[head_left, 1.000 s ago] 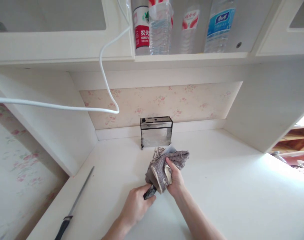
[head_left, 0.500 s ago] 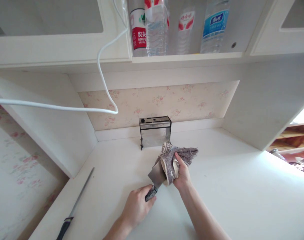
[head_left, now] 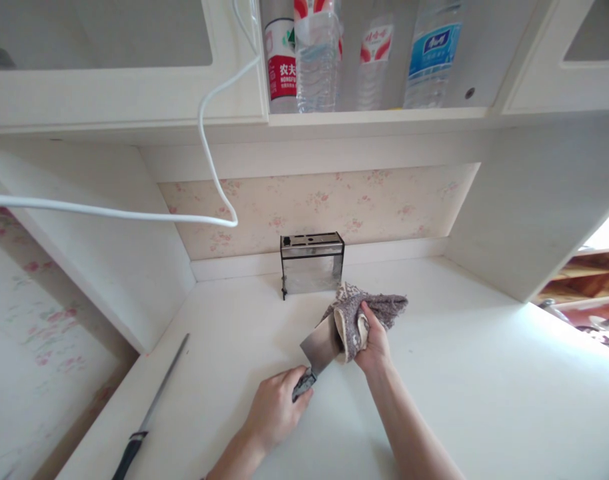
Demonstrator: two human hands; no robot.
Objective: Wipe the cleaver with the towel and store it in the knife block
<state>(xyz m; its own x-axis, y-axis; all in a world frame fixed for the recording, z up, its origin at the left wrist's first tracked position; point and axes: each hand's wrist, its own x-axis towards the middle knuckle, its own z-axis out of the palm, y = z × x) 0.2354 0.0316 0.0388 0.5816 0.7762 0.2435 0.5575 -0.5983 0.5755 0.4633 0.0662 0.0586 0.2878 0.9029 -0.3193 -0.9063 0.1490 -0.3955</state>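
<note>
My left hand [head_left: 279, 405] is closed around the dark handle of a cleaver-like knife [head_left: 320, 345], whose broad metal blade points up and to the right. A grey-brown patterned cloth [head_left: 351, 320] is folded over the far part of the blade, hiding the tip. My right hand [head_left: 375, 341] grips this cloth, thumb on top and the other fingers mostly out of sight. Both hands are above the white counter. Just behind the cloth stands a metal knife block [head_left: 312, 263] with slots in its top and a see-through front.
A sharpening steel [head_left: 159, 393] with a dark handle lies on the counter [head_left: 224, 347] at left. Overhead, a shelf holds several plastic bottles [head_left: 317, 67]. A white cable [head_left: 204, 127] hangs in front of the cabinet. White side panels [head_left: 549, 207] bound the space.
My right hand and the cloth have slid right and slightly up along the blade, so more metal shows. My left hand still holds the handle in nearly the same place.
</note>
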